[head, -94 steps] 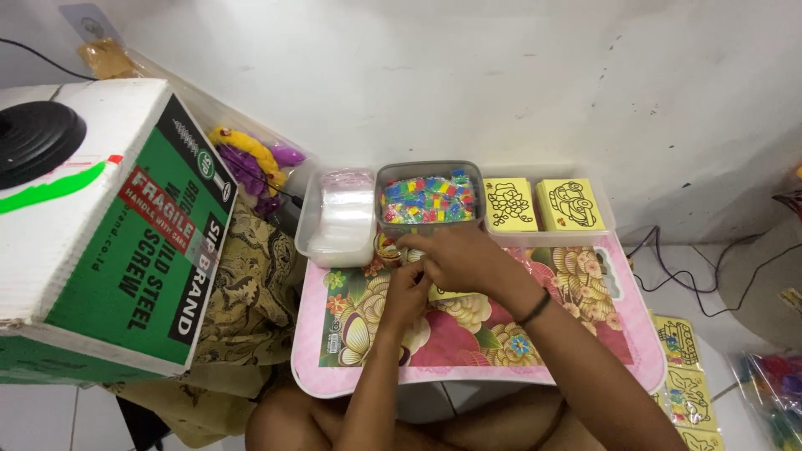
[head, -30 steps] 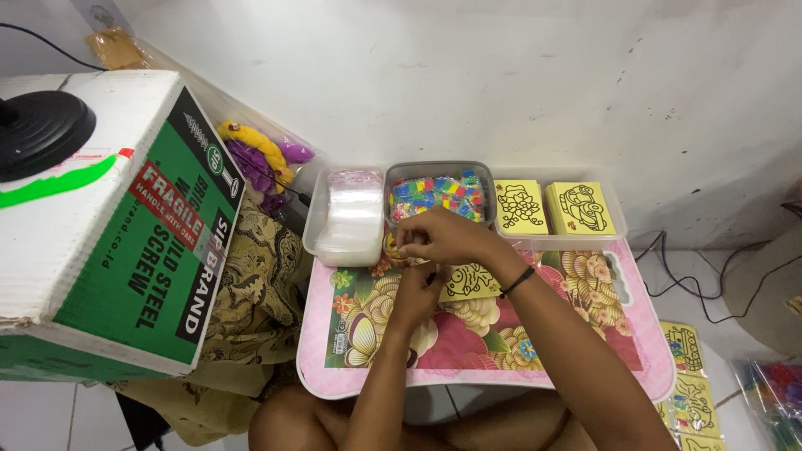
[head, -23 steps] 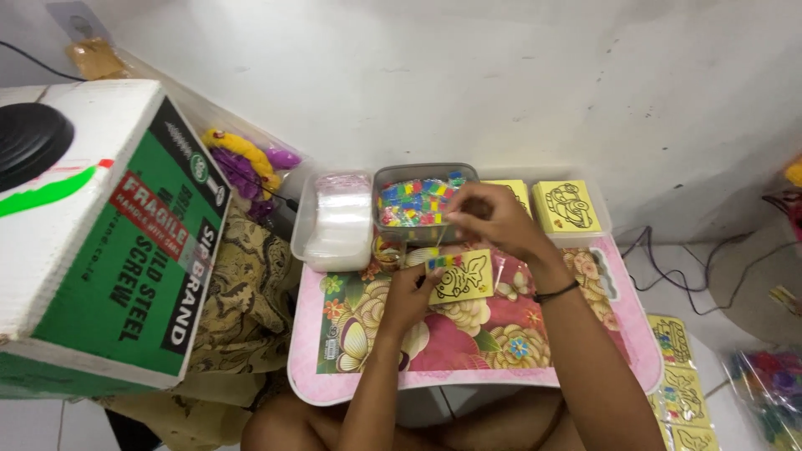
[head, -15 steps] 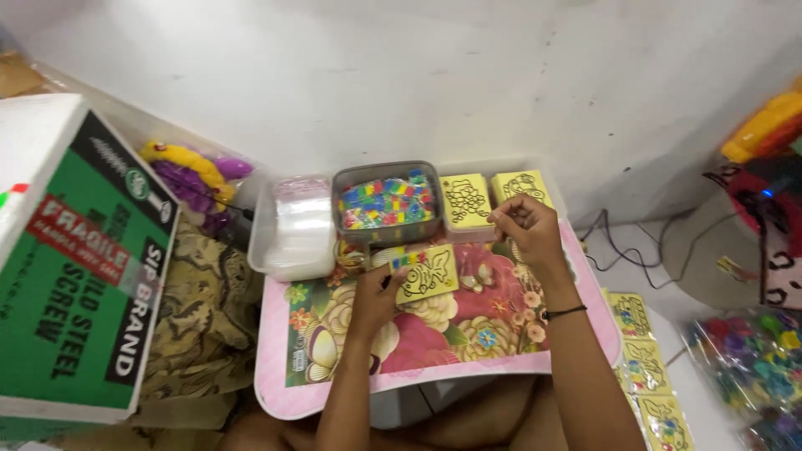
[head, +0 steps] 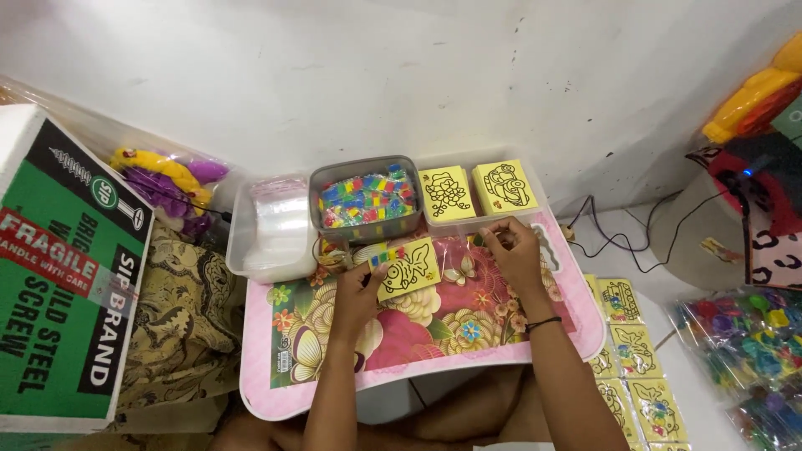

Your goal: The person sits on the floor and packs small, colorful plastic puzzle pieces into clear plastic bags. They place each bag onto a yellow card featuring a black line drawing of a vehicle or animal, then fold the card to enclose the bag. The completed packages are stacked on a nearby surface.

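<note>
My left hand (head: 361, 294) holds a yellow card (head: 406, 267) printed with a black fish outline and a strip of small coloured pieces along its left top edge. The card is over the pink floral lap table (head: 434, 330). My right hand (head: 511, 250) is at the table's far right, fingers pinched near the front of the tray of yellow picture cards (head: 476, 190); whether it grips anything I cannot tell. A grey tub of small multicoloured pieces (head: 366, 197) stands just behind the held card.
A clear tub of plastic bags (head: 274, 227) sits left of the grey tub. A large green and white carton (head: 63, 267) stands at the left. More yellow cards (head: 631, 359) lie on the floor at right, beside bags of coloured toys (head: 748, 351) and cables (head: 618, 230).
My right hand left the card and moved right, toward the tray of yellow cards. My left hand keeps the fish card. The view swung to the right.
</note>
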